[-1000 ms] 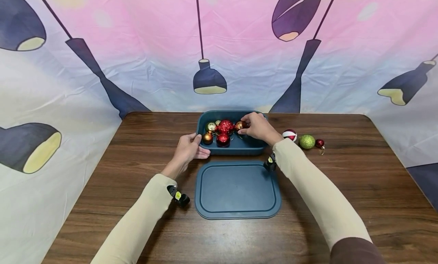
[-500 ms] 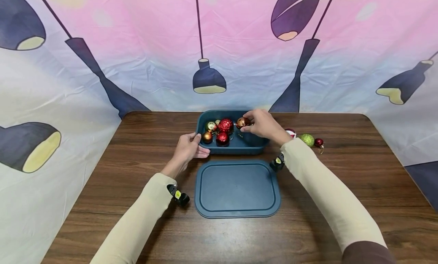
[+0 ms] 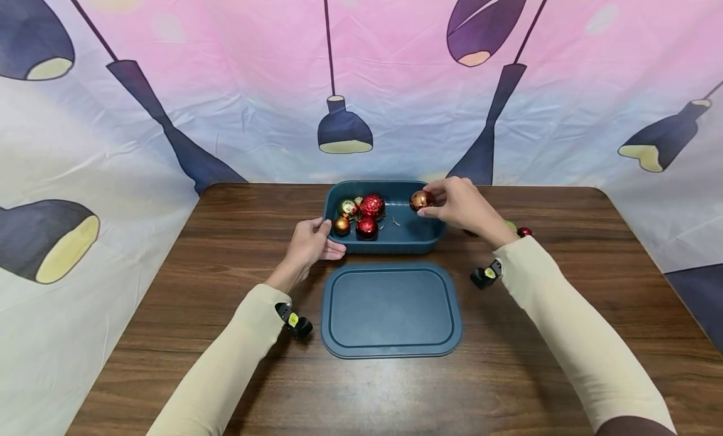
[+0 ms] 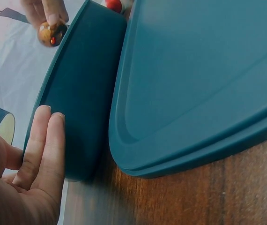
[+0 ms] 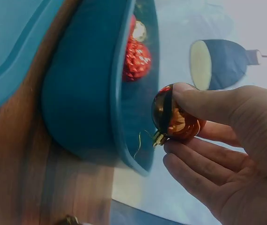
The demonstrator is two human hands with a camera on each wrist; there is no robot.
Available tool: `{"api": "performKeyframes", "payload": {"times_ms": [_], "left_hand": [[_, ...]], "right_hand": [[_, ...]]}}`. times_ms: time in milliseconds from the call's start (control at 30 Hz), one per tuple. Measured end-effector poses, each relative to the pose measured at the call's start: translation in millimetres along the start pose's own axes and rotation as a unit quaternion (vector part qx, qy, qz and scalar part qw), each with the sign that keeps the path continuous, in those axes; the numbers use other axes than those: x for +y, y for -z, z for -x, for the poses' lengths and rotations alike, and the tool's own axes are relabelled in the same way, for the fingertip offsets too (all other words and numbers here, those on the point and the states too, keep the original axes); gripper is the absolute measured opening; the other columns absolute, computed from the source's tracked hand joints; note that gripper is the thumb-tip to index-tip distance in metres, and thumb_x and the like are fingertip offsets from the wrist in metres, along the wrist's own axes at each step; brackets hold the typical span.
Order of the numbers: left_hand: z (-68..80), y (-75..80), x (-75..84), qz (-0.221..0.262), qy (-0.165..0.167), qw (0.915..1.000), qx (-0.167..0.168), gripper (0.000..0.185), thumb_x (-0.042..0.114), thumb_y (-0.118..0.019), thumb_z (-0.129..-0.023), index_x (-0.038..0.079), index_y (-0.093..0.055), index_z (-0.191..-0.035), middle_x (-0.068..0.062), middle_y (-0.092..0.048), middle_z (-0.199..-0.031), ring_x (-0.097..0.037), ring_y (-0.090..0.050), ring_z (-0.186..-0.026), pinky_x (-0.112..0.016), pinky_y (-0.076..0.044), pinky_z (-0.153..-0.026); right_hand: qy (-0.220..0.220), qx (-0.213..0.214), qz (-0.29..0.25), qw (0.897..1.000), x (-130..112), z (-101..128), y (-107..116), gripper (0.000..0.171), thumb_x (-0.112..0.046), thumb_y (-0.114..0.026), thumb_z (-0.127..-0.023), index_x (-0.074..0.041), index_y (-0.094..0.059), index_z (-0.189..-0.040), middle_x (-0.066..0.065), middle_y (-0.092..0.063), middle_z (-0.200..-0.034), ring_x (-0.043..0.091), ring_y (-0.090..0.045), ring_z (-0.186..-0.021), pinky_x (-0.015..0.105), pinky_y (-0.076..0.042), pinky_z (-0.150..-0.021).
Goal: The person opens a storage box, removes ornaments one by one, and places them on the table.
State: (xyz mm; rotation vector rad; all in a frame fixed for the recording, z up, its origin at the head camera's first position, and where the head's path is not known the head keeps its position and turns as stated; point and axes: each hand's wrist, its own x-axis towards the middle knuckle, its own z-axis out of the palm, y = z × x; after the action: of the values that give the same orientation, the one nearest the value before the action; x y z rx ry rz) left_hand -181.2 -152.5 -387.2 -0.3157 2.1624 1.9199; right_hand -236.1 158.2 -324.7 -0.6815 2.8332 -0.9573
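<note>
My right hand (image 3: pixel 465 204) pinches a shiny copper-coloured Christmas bauble (image 3: pixel 420 201) between thumb and fingers, over the right end of a dark teal box (image 3: pixel 390 248). In the right wrist view the bauble's gold cap (image 5: pixel 159 138) points toward the box wall, above rim height. My left hand (image 3: pixel 309 243) holds the box at its front left corner, thumb at the rim; two fingers (image 4: pixel 49 150) lie straight along the outer wall. Inside the box's left half sit a textured red bauble (image 3: pixel 372 205), a smooth red one (image 3: pixel 367 228), a gold one (image 3: pixel 348 208) and an orange-gold one (image 3: pixel 341 226).
A matching teal lid (image 3: pixel 392 310) lies flat on the wooden table (image 3: pixel 243 235), in front of the box. Right of the box, a small dark red bauble (image 3: pixel 524 232) and a green one (image 3: pixel 511 226) show partly behind my right arm. A printed cloth (image 3: pixel 271 110) hangs behind.
My right hand has lifted the copper bauble away from the other baubles and carried it right, toward the box's right end. The left hand has stayed at the box corner.
</note>
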Motion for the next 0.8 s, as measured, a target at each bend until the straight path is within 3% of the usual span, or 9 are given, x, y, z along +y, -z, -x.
{"api": "performKeyframes", "payload": {"times_ms": [433,800], "left_hand": [[1.4,-0.2,0.9,-0.001,-0.001,1.0000,-0.001,0.054,0.025,-0.041,-0.112,0.004,-0.026,-0.160,-0.016,-0.074,-0.080,-0.027,-0.076,-0.074,-0.035,-0.064,-0.072],[3.8,1.0,2.0,-0.003,0.004,1.0000,-0.001,0.057,0.026,-0.040,-0.112,0.004,-0.021,-0.161,-0.016,-0.074,-0.082,-0.027,-0.076,-0.076,-0.036,-0.064,-0.074]], "right_hand": [[-0.027,0.016,0.011,0.999,21.1,39.4,27.9,0.050,-0.025,-0.080,-0.091,0.003,-0.066,-0.129,0.022,-0.070,-0.117,0.034,-0.070,-0.103,0.052,-0.059,-0.087],[-0.048,0.027,0.017,0.998,43.6,63.8,27.6,0.051,-0.025,-0.082,-0.088,0.005,-0.068,-0.126,0.024,-0.070,-0.117,0.037,-0.072,-0.100,0.053,-0.060,-0.084]]}}
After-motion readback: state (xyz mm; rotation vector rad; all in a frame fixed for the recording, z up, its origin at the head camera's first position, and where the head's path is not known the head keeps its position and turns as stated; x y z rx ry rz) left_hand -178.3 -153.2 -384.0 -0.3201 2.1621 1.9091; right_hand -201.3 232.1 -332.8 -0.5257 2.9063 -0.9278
